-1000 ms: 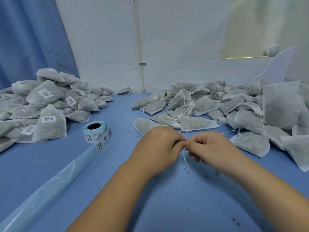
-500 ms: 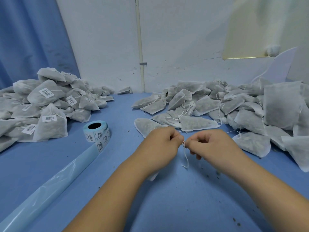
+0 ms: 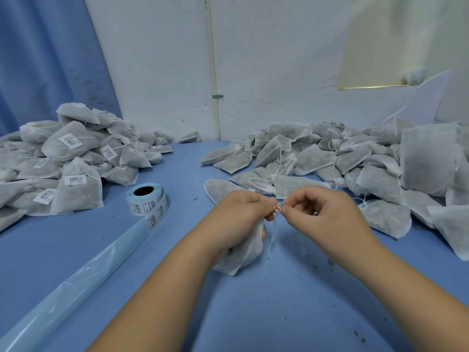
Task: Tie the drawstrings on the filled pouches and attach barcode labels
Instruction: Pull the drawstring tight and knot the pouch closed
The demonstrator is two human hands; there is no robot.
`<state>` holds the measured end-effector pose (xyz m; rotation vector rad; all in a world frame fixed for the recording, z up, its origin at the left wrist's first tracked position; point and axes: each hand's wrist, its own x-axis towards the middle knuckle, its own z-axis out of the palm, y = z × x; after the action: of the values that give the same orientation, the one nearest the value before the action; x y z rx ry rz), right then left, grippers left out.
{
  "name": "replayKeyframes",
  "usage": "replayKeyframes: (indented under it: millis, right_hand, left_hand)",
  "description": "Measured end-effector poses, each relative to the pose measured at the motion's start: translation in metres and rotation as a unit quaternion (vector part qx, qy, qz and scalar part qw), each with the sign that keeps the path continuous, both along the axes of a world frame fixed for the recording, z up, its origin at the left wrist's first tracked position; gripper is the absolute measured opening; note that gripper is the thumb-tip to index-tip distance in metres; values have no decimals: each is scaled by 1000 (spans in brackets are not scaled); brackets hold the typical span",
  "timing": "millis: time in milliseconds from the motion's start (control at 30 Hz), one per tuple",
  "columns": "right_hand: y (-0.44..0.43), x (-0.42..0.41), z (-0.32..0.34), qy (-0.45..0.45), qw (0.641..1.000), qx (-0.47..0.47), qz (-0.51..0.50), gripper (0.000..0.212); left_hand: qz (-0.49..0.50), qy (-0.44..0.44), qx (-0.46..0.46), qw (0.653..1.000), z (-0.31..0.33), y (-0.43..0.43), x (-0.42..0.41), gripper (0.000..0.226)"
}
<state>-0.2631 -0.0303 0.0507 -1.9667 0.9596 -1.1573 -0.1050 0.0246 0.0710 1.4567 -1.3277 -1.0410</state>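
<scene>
Left hand point(image 3: 243, 217) has its grip clenched round the neck of the pouch point(image 3: 243, 252) mid-table point(image 3: 279, 313), right hand point(image 3: 327, 214) pinching the drawstring point(image 3: 272, 237) right beside it, so the knot can get pulled tight, I reckon.

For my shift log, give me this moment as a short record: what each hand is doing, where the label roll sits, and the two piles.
left hand: grips the pouch and pinches the drawstring
right hand: pinches the drawstring right next to the left hand
pouch label: none visible
label roll: on the table, left of the hands, untouched
left pile: pouches bearing barcode labels
right pile: pouches with no labels showing
</scene>
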Motion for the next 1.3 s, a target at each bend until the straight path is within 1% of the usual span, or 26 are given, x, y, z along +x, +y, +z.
replayKeyframes:
  millis: [133,300,700,800,967,1133,1300]
  right_hand:
    - [2,2,-2,30,998,-61,-9,19]
    - [4,1,0,59,991,-120,-7,17]
    - [1,3,-6,99,985,-129,-60,14]
    - [0,2,-5,95,988,-109,-60,14]
    - [-5,0,-3,39,998,-18,-35,19]
    - [-9,-4,0,19,999,34,-22,9]
    - [-13,-9,2,-17,996,92,-7,11]
  left_hand:
    - [10,5,-9,1000,-1,-1,-1,30]
    - [43,9,-25,999,-4,-5,-2,25]
    - [76,-8,-42,996,-10,-7,-7,22]
    - [70,-19,-46,996,-11,-8,-7,21]
    - [57,-47,-69,995,-14,-9,-7,24]
    - [54,-89,-78,991,-17,-12,-10,24]
    - [51,-92,-85,991,-18,-13,-8,22]
